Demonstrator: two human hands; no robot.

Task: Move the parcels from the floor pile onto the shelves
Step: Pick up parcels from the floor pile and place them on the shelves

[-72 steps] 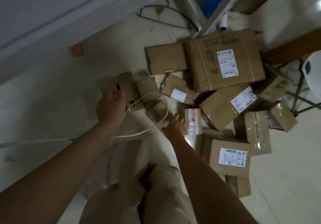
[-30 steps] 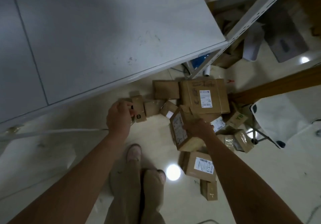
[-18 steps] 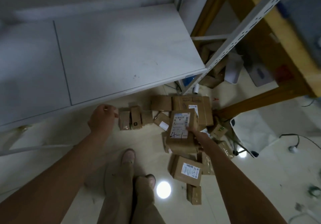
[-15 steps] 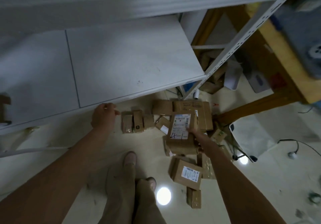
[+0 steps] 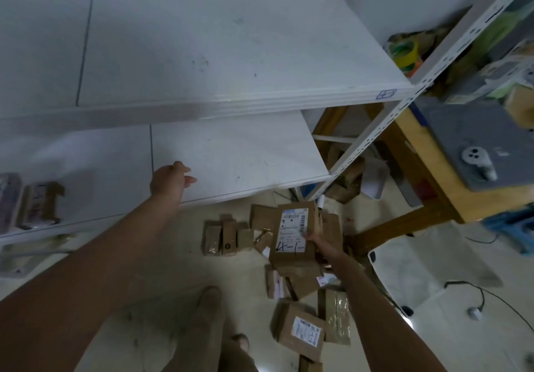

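One labelled parcel (image 5: 291, 233) was clasped by the right grip (image 5: 320, 241) in front of the lower shelf (image 5: 237, 152). The left grip (image 5: 169, 182) was held slack and empty over its edge. Two small boxes (image 5: 40, 204) were seen on it.

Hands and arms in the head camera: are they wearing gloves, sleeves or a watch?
No. The left arm and right arm are bare to the picture's edge, with no sleeves in view. The left hand and right hand have no gloves. I see no watch, bracelet or ring, though the light is dim.
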